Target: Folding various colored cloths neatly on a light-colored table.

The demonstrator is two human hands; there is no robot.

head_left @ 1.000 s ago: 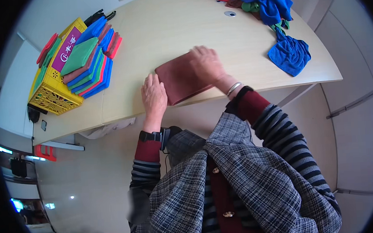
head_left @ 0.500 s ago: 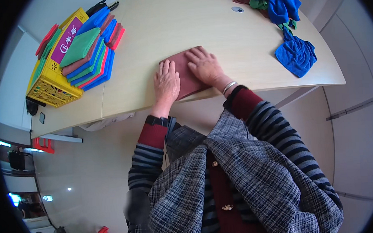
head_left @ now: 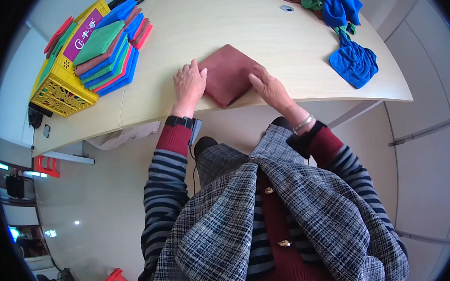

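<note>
A folded reddish-brown cloth (head_left: pixel 228 74) is between my two hands near the table's front edge, turned so one corner points toward me. My left hand (head_left: pixel 188 86) grips its left edge, with the thumb against the cloth and the fingers curled. At the right corner, my right hand (head_left: pixel 273 88) has its thumb on the near side and its fingers partly hidden behind the edge. Whether the cloth is lifted clear of the tabletop cannot be told.
On the left, a stack of folded cloths (head_left: pixel 108 60) in green, blue, brown and red leans against a yellow plastic crate (head_left: pixel 70 93). A blue cloth (head_left: pixel 354 63) lies crumpled at the right, below a loose heap of cloths (head_left: pixel 335 2). A phone (head_left: pixel 46 131) rests at the left edge.
Both hands were flat on top of the cloth; they have moved apart to its sides. The cloth has turned and shifted slightly away from the table's front edge.
</note>
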